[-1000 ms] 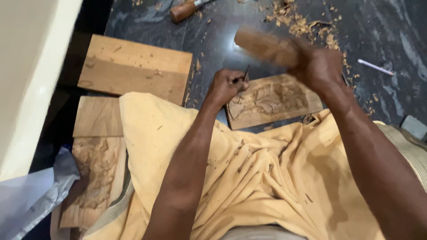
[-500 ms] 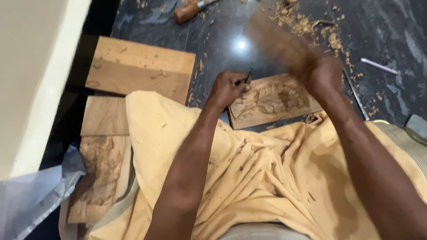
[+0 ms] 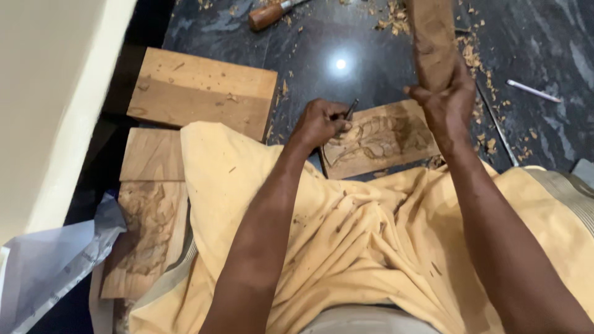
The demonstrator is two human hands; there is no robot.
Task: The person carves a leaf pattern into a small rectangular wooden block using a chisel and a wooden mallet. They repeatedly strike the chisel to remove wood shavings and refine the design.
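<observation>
My left hand (image 3: 320, 122) grips a thin metal chisel (image 3: 350, 110), its tip set on the left end of a carved wooden panel (image 3: 387, 137) that lies on the dark stone floor by my lap. My right hand (image 3: 447, 106) is closed round a wooden mallet (image 3: 432, 38), which is raised upright above the panel's right end. A yellow cloth (image 3: 346, 235) covers my legs and overlaps the panel's near edge.
A plain wooden board (image 3: 201, 91) lies at the left, with a smaller board (image 3: 153, 154) and a second carved panel (image 3: 145, 238) below it. Another wooden-handled tool (image 3: 267, 15) lies at the top. Wood chips (image 3: 473, 59) and a white pencil (image 3: 533, 91) are scattered at the right. Crumpled paper (image 3: 49, 266) sits bottom left.
My right hand has swung the mallet up from a low, tilted position over the chisel to upright. My left hand and the chisel stay on the panel.
</observation>
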